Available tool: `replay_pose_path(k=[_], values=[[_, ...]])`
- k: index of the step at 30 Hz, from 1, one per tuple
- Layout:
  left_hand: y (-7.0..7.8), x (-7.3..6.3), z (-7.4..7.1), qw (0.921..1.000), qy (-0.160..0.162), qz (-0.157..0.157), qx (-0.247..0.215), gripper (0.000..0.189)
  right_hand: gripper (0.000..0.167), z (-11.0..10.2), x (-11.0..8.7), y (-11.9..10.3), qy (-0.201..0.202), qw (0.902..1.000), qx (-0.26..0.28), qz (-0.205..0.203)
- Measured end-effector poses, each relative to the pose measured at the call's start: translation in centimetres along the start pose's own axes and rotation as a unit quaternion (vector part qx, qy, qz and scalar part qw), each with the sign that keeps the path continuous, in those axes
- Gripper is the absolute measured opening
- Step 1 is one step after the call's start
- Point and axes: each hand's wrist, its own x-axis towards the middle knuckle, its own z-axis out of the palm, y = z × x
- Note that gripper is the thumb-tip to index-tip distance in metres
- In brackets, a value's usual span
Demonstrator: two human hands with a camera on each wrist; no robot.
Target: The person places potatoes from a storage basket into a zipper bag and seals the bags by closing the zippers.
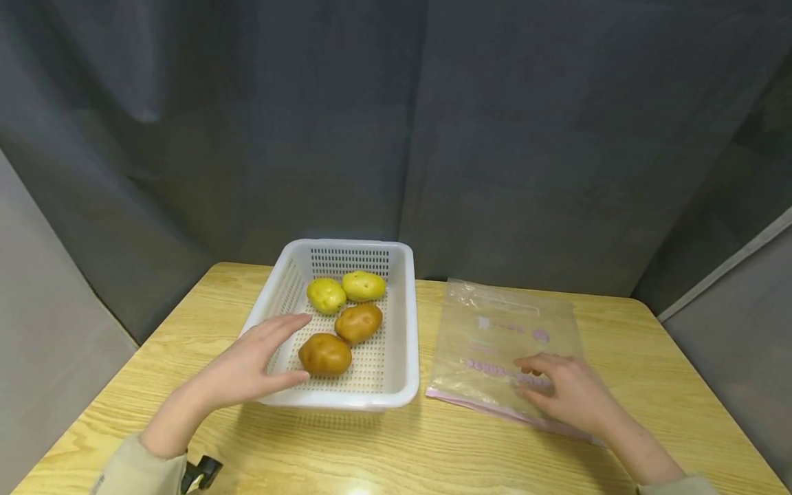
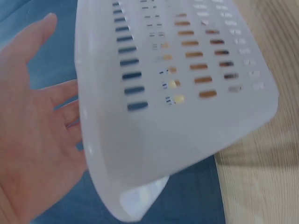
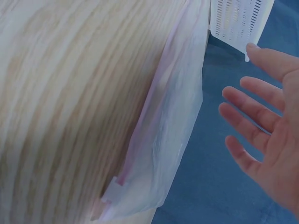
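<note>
A white plastic basket [image 1: 405, 330] with slotted walls stands on the table, holding two brown potatoes [image 1: 325, 355] and two yellow potatoes [image 1: 364, 286]. Over the basket's left front edge hovers my left hand [image 1: 244, 364], thumb and fingers spread apart, gripping nothing. The left wrist view shows that hand [image 2: 42, 121] beside the basket's rim [image 2: 86, 116]. To the right lies a flat clear zip bag [image 1: 458, 344] with purple print and a pink zip edge. My right hand [image 1: 569, 392] is above the bag's right part, its fingers loosely bent and holding nothing.
The light wood table [image 1: 402, 454] carries the basket and the bag. Dark grey curtain [image 1: 396, 137] hangs behind its far edge, and grey panels [image 1: 43, 295] flank it at the sides. A small black device [image 1: 201, 473] is worn at my left wrist.
</note>
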Motion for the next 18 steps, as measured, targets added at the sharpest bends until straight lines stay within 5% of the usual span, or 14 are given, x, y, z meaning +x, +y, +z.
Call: replay_pose_path(k=[11,18], values=[[1.9,0.6,1.1,0.9958,0.042,0.079,0.02,0.072,0.039,0.2,-0.1,-0.1,-0.051,0.9986,0.001,0.014],[3.2,0.8,1.8,0.9921,0.042,0.112,0.035,0.068,0.041,0.5,-0.1,-0.3,-0.076,0.9968,0.005,0.027]])
